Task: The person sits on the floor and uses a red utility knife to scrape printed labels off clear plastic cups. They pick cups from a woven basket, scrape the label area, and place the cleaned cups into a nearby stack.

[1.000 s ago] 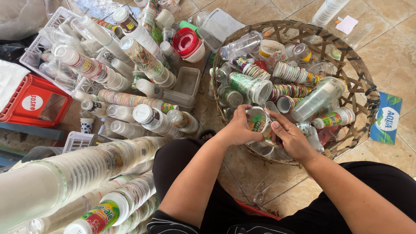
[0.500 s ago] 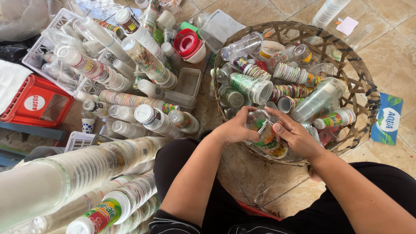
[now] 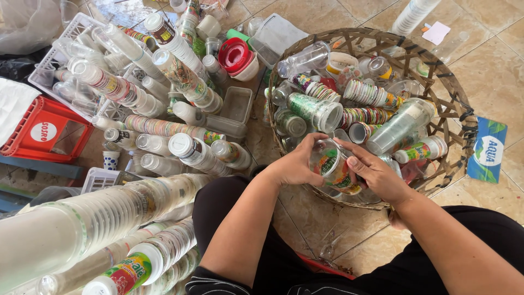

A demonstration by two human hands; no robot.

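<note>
A clear plastic cup point(image 3: 331, 166) with a green and orange label is held at the centre of the frame, just over the near rim of a woven basket point(image 3: 456, 117). It is clasped from the left by the left hand point(image 3: 295, 166), fingers curled round its mouth, and pinched from the right by the right hand point(image 3: 376, 177), seemingly so that it is steadied. Loose cups and short nested stacks fill the basket. Long nested stacks point(image 3: 98, 218) lie sorted at lower left, beside a red crate point(image 3: 46, 131).

Recycling sorting spot on a tiled floor point(image 3: 491, 65): nested stacks of used plastic cups point(image 3: 109, 218), a woven basket point(image 3: 453, 109) and crates point(image 3: 43, 131) surrounded the seated worker.
</note>
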